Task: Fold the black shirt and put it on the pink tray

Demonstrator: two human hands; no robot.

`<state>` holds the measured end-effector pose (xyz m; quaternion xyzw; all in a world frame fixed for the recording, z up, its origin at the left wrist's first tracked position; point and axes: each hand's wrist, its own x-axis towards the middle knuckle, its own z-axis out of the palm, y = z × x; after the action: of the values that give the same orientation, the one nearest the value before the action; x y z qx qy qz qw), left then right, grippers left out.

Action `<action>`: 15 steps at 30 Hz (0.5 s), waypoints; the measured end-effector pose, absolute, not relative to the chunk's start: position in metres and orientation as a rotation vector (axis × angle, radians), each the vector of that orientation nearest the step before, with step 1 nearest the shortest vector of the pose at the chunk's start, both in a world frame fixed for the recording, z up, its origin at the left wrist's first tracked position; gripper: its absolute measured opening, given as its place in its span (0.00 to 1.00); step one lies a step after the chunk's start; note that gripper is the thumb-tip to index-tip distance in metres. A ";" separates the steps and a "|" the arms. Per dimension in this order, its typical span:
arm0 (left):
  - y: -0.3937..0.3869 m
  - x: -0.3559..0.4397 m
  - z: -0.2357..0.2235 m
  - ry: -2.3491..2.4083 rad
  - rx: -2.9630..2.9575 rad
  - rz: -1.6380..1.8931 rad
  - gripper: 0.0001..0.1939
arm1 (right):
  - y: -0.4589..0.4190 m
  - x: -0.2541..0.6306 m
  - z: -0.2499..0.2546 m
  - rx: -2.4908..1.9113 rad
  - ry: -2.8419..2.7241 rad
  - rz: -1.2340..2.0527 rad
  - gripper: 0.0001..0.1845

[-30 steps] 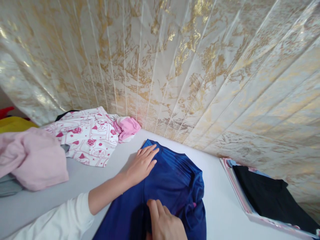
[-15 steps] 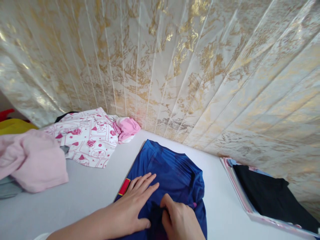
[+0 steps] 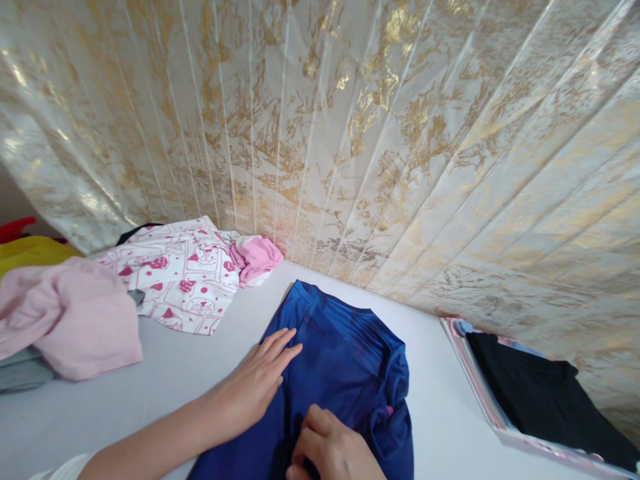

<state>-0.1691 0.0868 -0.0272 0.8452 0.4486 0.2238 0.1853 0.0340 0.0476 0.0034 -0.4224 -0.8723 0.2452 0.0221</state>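
A dark blue shirt [image 3: 345, 360] lies spread on the white surface [image 3: 440, 413] in front of me. My left hand [image 3: 253, 387] rests flat on the shirt's left edge, fingers stretched out and together. My right hand [image 3: 333, 450] sits at the bottom of the view on the shirt's middle, fingers curled and pinching a fold of the blue fabric. The shirt's right side is bunched into folds.
A white garment with pink prints [image 3: 177, 273] and a pink cloth [image 3: 255, 257] lie at the back left. A pale pink garment [image 3: 75, 320] sits on a pile at far left. A stack with a black garment [image 3: 540, 393] lies at right. A gold-patterned wall [image 3: 350, 133] rises behind.
My left hand slid from the shirt's far corner toward me, then out to its left edge, covering a red patch seen briefly. My right hand stayed low on the shirt, curling its fingers.
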 end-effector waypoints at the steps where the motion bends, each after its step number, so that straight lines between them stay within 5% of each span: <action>1: 0.088 -0.169 -0.032 1.278 2.406 0.637 0.34 | 0.048 0.035 0.003 -1.272 -2.676 0.776 0.07; 8: 0.080 -0.158 -0.016 1.368 2.481 0.668 0.29 | 0.049 0.037 0.010 -1.358 -2.533 0.852 0.30; 12: 0.053 -0.156 0.015 1.374 2.422 0.652 0.11 | 0.054 0.040 0.025 -1.353 -2.441 0.817 0.28; 15: 0.033 -0.156 0.021 1.342 2.489 0.618 0.14 | 0.061 0.040 0.032 -1.266 -2.489 0.729 0.27</action>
<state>-0.1562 0.0331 0.0207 0.8534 0.4602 0.2120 0.1229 0.0403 0.0608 0.0319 -0.4351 -0.8554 0.2505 0.1274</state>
